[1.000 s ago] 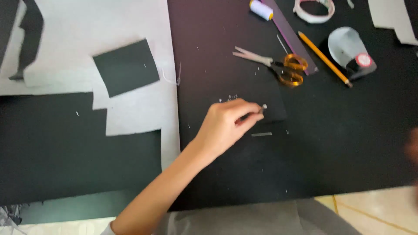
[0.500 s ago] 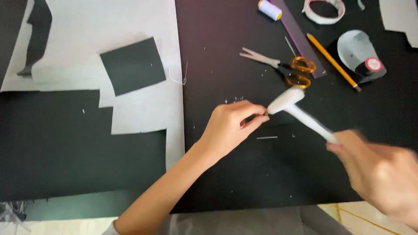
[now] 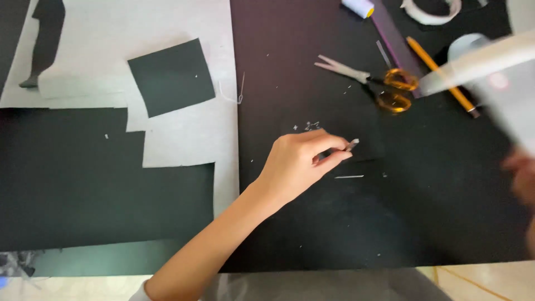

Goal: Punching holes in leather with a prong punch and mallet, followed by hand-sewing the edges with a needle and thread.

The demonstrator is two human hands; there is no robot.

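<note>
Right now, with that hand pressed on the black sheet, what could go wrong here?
The left hand pinches something small and pale against the black sheet; it could slip and get lost among the white scraps there. The right hand is blurred at the frame edge with a white strip over the scissors and pencil, and might knock them.

Work surface [image 3: 434, 223] black, flecked with white specks. Scissors [image 3: 384, 89]: orange handles, silver blades. Pencil [image 3: 440, 75] orange-yellow, dark tip. Square offcut [image 3: 171, 77] black on pale grey sheet [image 3: 167, 28]. Blurred tube [image 3: 479, 64] white. Strip [image 3: 393, 36] purple. Tape ring [image 3: 429, 11] white.
</note>
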